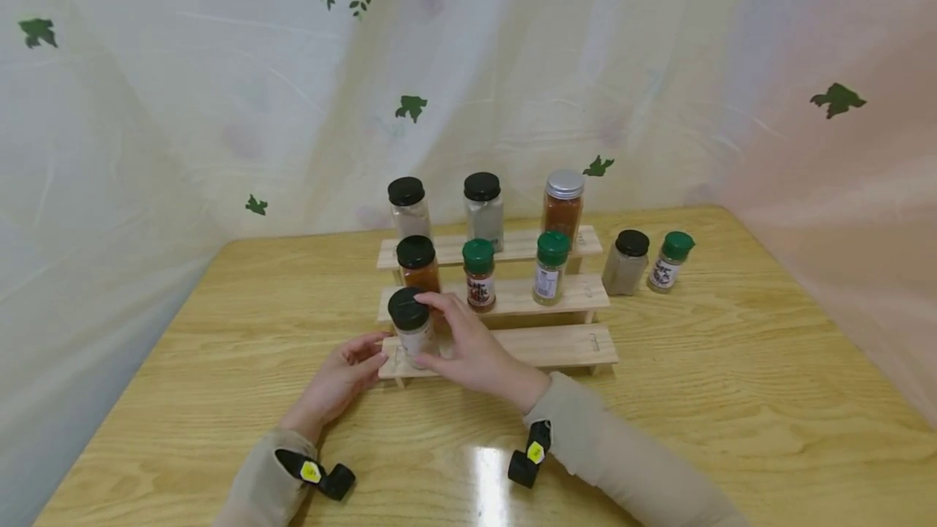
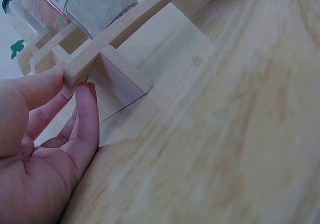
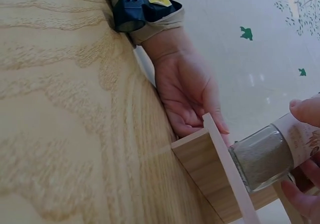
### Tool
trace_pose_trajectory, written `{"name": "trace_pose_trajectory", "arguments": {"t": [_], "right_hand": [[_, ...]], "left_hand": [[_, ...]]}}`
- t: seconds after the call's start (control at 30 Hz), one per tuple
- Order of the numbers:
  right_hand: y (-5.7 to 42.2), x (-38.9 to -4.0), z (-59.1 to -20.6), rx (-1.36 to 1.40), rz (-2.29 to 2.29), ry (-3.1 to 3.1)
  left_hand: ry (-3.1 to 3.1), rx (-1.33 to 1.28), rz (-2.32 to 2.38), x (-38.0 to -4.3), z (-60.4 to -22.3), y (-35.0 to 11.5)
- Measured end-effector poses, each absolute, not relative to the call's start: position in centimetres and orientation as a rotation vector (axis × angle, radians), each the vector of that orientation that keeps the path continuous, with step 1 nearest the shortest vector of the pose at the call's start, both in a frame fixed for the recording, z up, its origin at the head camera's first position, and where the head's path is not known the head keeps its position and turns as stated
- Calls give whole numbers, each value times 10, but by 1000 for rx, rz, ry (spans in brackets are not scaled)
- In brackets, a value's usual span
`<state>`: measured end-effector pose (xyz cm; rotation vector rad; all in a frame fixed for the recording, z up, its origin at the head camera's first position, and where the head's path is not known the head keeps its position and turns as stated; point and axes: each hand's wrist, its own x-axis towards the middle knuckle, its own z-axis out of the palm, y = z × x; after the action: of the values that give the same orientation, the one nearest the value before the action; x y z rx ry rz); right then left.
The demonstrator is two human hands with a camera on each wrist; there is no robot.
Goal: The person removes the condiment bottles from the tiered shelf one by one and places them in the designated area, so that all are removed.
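Note:
My right hand holds a square glass spice jar with a black lid, fingers behind and thumb in front. The jar stands at the left end of the lowest step of a wooden three-step rack. In the right wrist view, grey-brown powder shows below the label of the jar, its base right at the board. My left hand pinches the left end of that lowest board. Up close in the left wrist view, the thumb lies on the board end with a finger under it.
On the middle step stand a black-lidded jar and two green-capped ones. Three taller jars line the top step. Right of the rack, a black-lidded jar and a green-capped jar stand on the table.

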<state>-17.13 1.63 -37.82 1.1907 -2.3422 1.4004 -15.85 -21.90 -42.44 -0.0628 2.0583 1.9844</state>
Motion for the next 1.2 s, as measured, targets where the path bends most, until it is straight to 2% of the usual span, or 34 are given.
{"name": "trace_pose_trajectory", "arguments": {"t": [0.53,1.2], "right_hand": [[1,-168,-392,1082,1454,-2242],[1,-165,-397,1124,1447,-2198]], "left_hand": [[2059,-5,1963,-158,-423,-221],[2057,26,2004,-158,-428,-220]]}}
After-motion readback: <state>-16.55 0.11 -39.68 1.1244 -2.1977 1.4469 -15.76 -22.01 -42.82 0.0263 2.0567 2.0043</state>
